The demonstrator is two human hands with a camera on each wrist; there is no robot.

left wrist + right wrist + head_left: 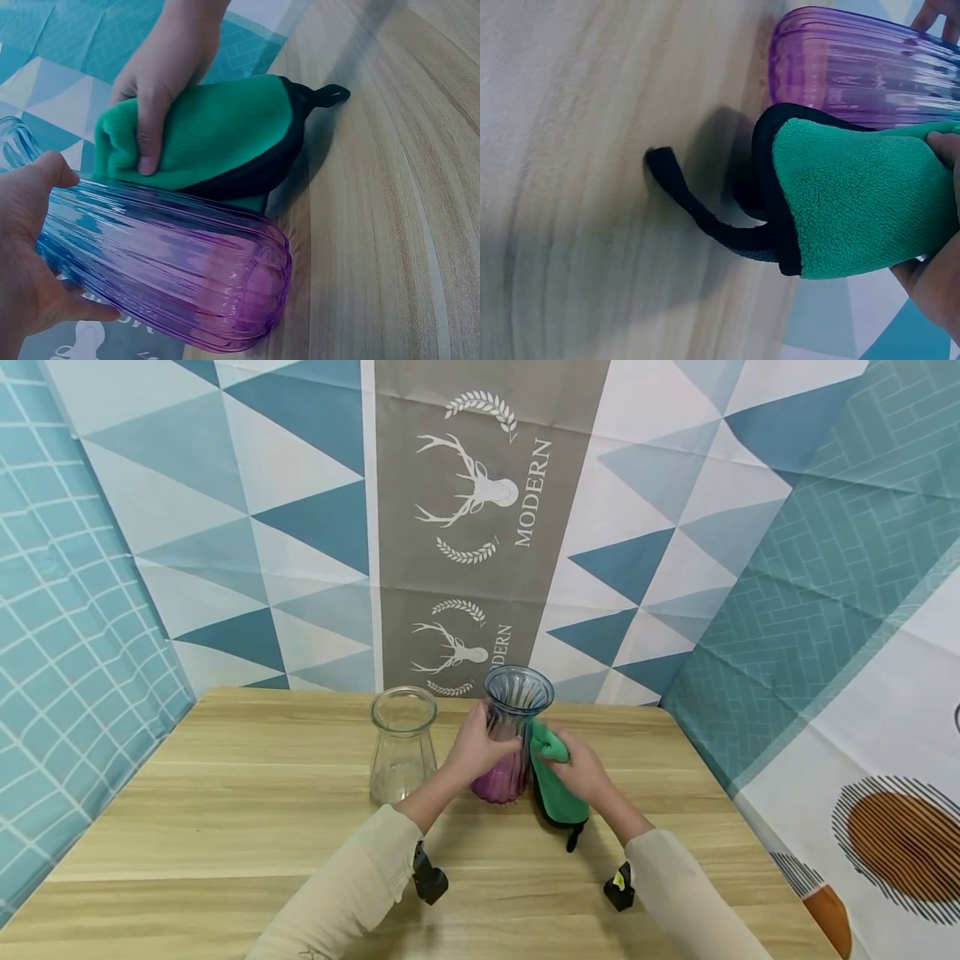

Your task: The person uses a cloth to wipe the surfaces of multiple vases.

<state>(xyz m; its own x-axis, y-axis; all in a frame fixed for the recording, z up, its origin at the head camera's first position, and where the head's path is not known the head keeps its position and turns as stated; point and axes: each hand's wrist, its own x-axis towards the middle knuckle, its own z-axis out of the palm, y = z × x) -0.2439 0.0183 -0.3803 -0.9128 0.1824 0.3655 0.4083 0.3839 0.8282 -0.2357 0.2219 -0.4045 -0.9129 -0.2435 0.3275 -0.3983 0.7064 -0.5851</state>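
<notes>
A ribbed glass vase (504,777), blue at the flared rim and purple at the base, is upright near the back of the table. My left hand (480,747) grips it around its upper part, thumb on the near side, as the left wrist view shows with the vase (180,262). A green cloth with black edging and a hanging loop (558,793) is bunched in my right hand (577,764), against the vase's right side. In the right wrist view the cloth (862,202) hangs down beside the purple base.
A clear glass vase (403,760) stands to the left of the coloured one, close to my left forearm. The wooden table (225,827) meets a patterned wall covering (315,527) behind. Dark wrist mounts (429,877) sit under both sleeves.
</notes>
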